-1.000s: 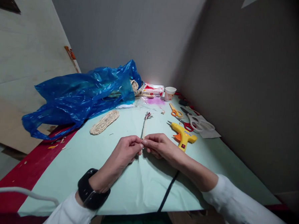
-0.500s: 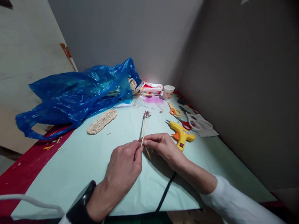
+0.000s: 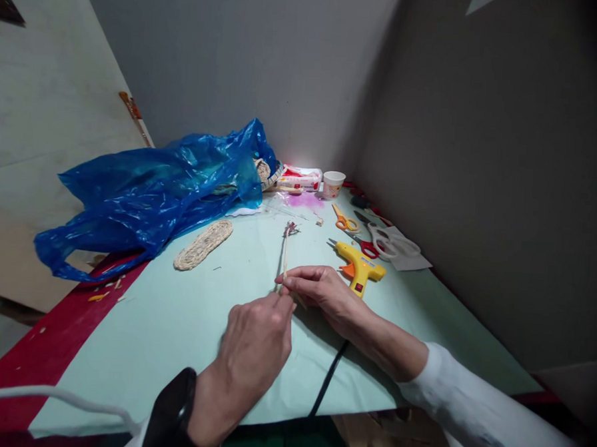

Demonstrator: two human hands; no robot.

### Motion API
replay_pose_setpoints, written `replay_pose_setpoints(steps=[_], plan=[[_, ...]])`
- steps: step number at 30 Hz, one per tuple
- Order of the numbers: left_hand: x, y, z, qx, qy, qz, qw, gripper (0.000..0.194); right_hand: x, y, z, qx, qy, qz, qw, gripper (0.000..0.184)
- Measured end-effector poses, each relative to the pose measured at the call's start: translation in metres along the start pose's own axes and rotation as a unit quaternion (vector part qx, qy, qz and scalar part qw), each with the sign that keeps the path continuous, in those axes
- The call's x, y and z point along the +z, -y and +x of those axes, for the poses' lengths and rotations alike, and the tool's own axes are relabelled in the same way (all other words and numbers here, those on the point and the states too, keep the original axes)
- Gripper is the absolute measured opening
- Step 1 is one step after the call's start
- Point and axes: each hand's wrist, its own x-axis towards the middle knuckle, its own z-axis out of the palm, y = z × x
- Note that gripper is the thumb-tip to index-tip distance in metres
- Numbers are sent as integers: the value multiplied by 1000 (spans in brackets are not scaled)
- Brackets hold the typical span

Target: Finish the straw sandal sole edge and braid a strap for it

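A thin pale plant-fibre strand (image 3: 285,255) stretches away from my fingers, ending in a dark reddish frayed tuft (image 3: 291,228) on the table. My right hand (image 3: 325,290) pinches it between thumb and fingertips. Just below, my left hand (image 3: 258,338) is closed at the near end of the strand, its back turned to me and its fingertips partly hidden. Both hands nearly touch. Left of them lies a flat oval woven fibre piece (image 3: 204,244). A yellow glue gun (image 3: 360,267) rests on its side beyond my right hand.
A blue plastic bag (image 3: 165,190) covers the back left. Orange scissors (image 3: 345,219), red-handled scissors (image 3: 367,247) and white-handled scissors (image 3: 383,241) lie at the right near the wall. A paper cup (image 3: 333,184) stands at the back. A black cord (image 3: 329,378) crosses the front edge.
My left hand has shifted slightly right and turned, so its fingertips sit under my right hand. The loose strand end by my right hand is now mostly covered. The view has moved a little.
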Motion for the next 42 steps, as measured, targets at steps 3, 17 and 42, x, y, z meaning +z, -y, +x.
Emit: replay_pose_setpoints(steps=[3,17,42], plan=[[-13,10,8,-109,-14,-209,972,17,-1,0,-1,-2,14,0,1000,29],[-4,22,33,-223,137,-553,791,15,-11,2,-5,-39,54,-129,989,19],[1,14,26,-242,69,-468,847,17,-7,12,-23,-159,-67,-556,813,10]])
